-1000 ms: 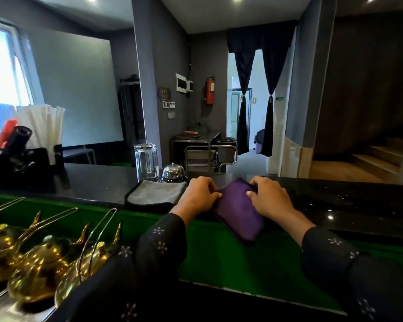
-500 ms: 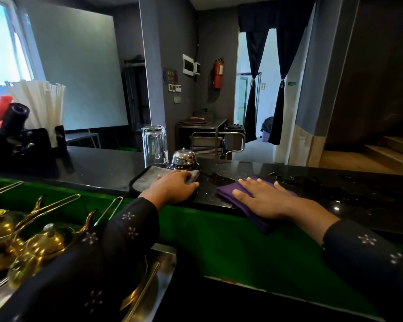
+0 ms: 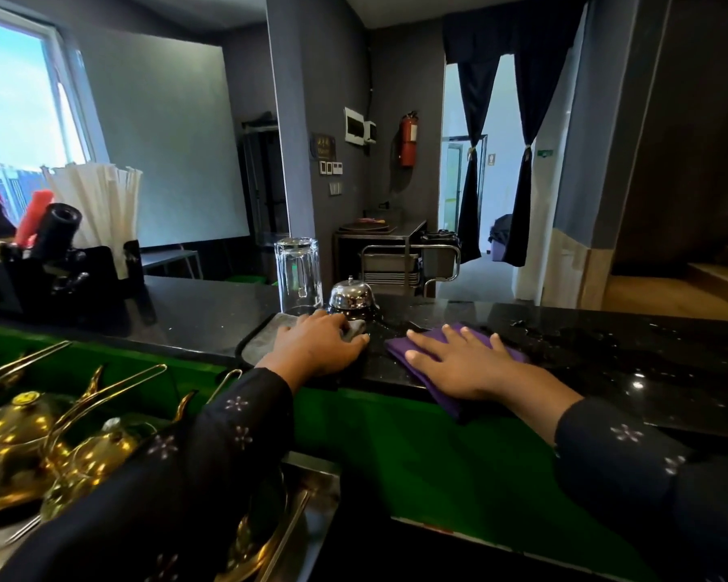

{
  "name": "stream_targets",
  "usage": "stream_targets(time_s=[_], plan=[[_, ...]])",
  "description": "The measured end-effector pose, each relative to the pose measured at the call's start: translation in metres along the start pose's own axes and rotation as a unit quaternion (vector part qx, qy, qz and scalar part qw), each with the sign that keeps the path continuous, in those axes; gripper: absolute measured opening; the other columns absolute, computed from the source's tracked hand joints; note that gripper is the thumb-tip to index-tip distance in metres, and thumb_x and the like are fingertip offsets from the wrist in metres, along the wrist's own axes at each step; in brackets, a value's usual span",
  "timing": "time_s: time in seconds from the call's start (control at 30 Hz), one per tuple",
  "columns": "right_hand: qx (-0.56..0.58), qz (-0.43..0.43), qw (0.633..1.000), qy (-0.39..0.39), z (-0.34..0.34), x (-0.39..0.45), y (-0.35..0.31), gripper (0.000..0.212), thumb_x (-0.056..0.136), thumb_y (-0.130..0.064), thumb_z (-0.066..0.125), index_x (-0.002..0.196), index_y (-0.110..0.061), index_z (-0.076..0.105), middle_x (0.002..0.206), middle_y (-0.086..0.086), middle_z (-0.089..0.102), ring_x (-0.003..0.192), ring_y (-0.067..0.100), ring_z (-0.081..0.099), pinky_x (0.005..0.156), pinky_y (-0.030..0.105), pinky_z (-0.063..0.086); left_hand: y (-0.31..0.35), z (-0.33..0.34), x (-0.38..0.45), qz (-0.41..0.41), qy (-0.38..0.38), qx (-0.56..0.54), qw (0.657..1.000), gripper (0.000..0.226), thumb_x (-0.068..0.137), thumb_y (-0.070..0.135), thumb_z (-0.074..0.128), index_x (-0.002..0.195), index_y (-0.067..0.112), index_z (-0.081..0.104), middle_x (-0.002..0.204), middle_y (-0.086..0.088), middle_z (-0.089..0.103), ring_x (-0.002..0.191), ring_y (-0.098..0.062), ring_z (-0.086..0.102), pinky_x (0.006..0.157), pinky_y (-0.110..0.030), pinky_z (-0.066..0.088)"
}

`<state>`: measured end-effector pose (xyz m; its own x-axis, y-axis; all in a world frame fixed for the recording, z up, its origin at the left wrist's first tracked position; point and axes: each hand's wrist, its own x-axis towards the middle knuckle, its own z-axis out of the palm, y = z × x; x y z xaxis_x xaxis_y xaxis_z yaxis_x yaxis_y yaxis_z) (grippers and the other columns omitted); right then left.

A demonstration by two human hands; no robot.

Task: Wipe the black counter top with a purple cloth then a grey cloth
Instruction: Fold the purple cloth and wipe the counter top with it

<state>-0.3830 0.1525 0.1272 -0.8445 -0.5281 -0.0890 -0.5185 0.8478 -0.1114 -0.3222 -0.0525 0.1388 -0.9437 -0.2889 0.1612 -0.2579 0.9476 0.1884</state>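
Note:
The purple cloth (image 3: 400,345) lies folded on the black counter top (image 3: 606,363), hanging a little over its near edge. My right hand (image 3: 459,359) presses flat on it with fingers spread. To the left, a grey cloth (image 3: 257,342) lies on a small black tray (image 3: 241,350). My left hand (image 3: 318,344) rests on the grey cloth with its fingers curled over the cloth's right end. Water drops glisten on the counter to the right of the purple cloth.
An upturned clear glass (image 3: 298,274) and a chrome call bell (image 3: 351,294) stand just behind the tray. A black caddy (image 3: 59,275) with white straws sits at the far left. Brass teapots (image 3: 38,447) fill the lower shelf below the green ledge (image 3: 417,451).
Both hands held the purple cloth a second ago. My left hand has moved left onto the grey cloth, and my right hand has flattened on the purple cloth.

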Motion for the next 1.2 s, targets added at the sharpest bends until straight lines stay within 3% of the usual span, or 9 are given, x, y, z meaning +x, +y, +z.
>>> stream_targets(time_s=[0.07, 0.23, 0.4, 0.5, 0.67, 0.83, 1.0, 1.2], plan=[[-0.003, -0.006, 1.000, -0.009, -0.002, 0.002, 0.008, 0.058, 0.090, -0.071, 0.010, 0.145, -0.056, 0.001, 0.163, 0.002, -0.005, 0.149, 0.027, -0.005, 0.114, 0.059, -0.009, -0.001, -0.006, 0.008, 0.009, 0.009, -0.010, 1.000, 0.050, 0.088, 0.061, 0.042, 0.119, 0.025, 0.057, 0.129, -0.005, 0.053, 0.122, -0.026, 0.047, 0.105, -0.052, 0.035], [0.008, 0.057, 0.998, -0.002, -0.010, 0.028, 0.015, 0.062, 0.090, -0.071, 0.010, 0.148, -0.050, 0.002, 0.163, 0.006, -0.004, 0.149, 0.031, -0.005, 0.113, 0.062, -0.010, -0.004, -0.002, 0.016, 0.023, -0.003, 0.005, 1.000, 0.041, 0.090, 0.054, 0.044, 0.119, 0.026, 0.053, 0.130, -0.007, 0.049, 0.122, -0.028, 0.047, 0.103, -0.052, 0.039], [0.008, 0.072, 0.997, -0.003, -0.011, 0.042, 0.009, 0.083, 0.077, -0.086, 0.019, 0.149, -0.048, 0.002, 0.162, 0.010, -0.005, 0.148, 0.033, -0.004, 0.112, 0.063, -0.009, -0.002, -0.001, 0.021, 0.034, 0.067, 0.023, 0.997, 0.041, 0.088, 0.050, 0.048, 0.115, 0.020, 0.054, 0.120, -0.007, 0.053, 0.114, -0.026, 0.051, 0.097, -0.045, 0.044], [0.008, 0.064, 0.998, 0.015, -0.008, 0.041, 0.012, 0.071, 0.087, -0.076, 0.021, 0.149, -0.047, 0.004, 0.162, 0.010, -0.001, 0.148, 0.032, -0.002, 0.113, 0.062, -0.007, 0.000, -0.004, 0.037, 0.055, 0.130, -0.008, 0.990, 0.046, 0.088, 0.045, 0.054, 0.122, 0.015, 0.050, 0.119, -0.008, 0.053, 0.109, -0.024, 0.053, 0.094, -0.040, 0.049], [0.026, 0.055, 0.998, 0.036, -0.009, 0.042, 0.012, 0.052, 0.101, -0.048, 0.019, 0.151, -0.043, 0.010, 0.162, 0.011, 0.003, 0.149, 0.032, 0.002, 0.114, 0.061, -0.004, 0.014, -0.005, 0.068, 0.067, 0.112, -0.072, 0.989, 0.060, 0.088, 0.034, 0.061, 0.135, 0.008, 0.035, 0.133, -0.016, 0.042, 0.124, -0.033, 0.044, 0.103, -0.043, 0.043], [0.048, 0.046, 0.996, 0.054, -0.008, 0.043, 0.016, 0.050, 0.102, -0.040, 0.025, 0.151, -0.040, 0.017, 0.162, 0.010, 0.008, 0.148, 0.031, 0.007, 0.114, 0.060, -0.002, 0.026, -0.005, 0.096, 0.010, 0.099, -0.116, 0.988, 0.082, 0.085, 0.037, 0.065, 0.144, 0.003, 0.018, 0.144, -0.024, 0.033, 0.133, -0.040, 0.034, 0.110, -0.048, 0.034], [0.030, 0.045, 0.997, 0.061, -0.005, 0.044, 0.017, 0.069, 0.091, -0.069, 0.028, 0.152, -0.038, 0.017, 0.162, 0.008, 0.012, 0.148, 0.031, 0.009, 0.113, 0.061, 0.000, 0.025, 0.008, 0.108, -0.061, 0.053, -0.140, 0.987, 0.094, 0.078, 0.042, 0.072, 0.144, 0.004, 0.016, 0.141, -0.023, 0.039, 0.128, -0.042, 0.041, 0.105, -0.052, 0.039], [0.054, 0.039, 0.994, 0.089, -0.007, 0.044, 0.016, 0.051, 0.100, -0.048, 0.033, 0.149, -0.037, 0.028, 0.159, 0.005, 0.023, 0.147, 0.029, 0.017, 0.114, 0.061, 0.004, 0.023, 0.013, 0.108, -0.077, 0.086, -0.160, 0.980, 0.084, 0.075, 0.035, 0.077, 0.138, 0.005, 0.029, 0.136, -0.022, 0.040, 0.124, -0.040, 0.044, 0.104, -0.050, 0.041]])
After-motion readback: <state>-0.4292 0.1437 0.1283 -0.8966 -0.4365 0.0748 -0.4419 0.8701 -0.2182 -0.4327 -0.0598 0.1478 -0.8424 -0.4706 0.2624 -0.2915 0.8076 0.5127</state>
